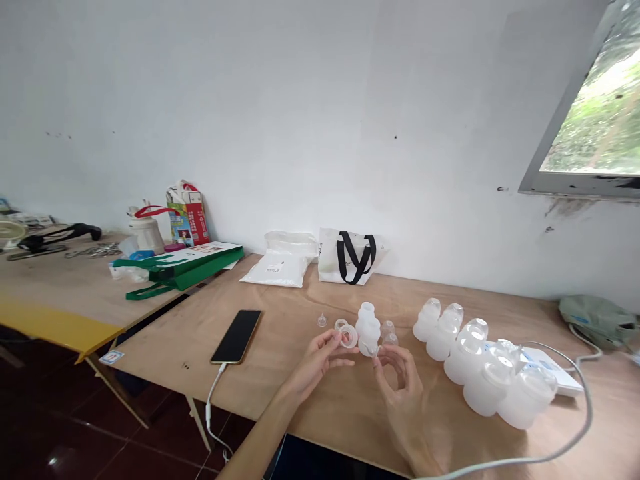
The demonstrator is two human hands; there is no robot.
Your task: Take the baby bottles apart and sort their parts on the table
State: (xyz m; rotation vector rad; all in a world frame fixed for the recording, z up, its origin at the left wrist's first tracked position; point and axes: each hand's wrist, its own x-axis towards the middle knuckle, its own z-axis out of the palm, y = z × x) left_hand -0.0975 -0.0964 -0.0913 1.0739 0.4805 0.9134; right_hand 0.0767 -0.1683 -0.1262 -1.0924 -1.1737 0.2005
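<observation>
My left hand (pixel 316 361) pinches a translucent white bottle collar ring (pixel 349 337) between thumb and fingertips. My right hand (pixel 401 381) is closed at the fingertips on a small clear bottle nipple (pixel 373 350). Between and just beyond both hands, a frosted white baby bottle (pixel 368 323) stands upright without a cap. Another ring (pixel 341 324) lies behind the one I hold, partly hidden. A loose clear nipple (pixel 323 320) rests on the table to the left. Clear domed caps (pixel 389 329) stand right of the bottle, partly covered by my right hand.
Several capped baby bottles (pixel 471 351) stand in a row at the right, beside a white device (pixel 550 368) and a grey cable (pixel 589 407). A charging phone (pixel 237 337) lies left. Behind are a white packet (pixel 276 269) and a black-handled bag (pixel 330 257) on the wooden table (pixel 300 310).
</observation>
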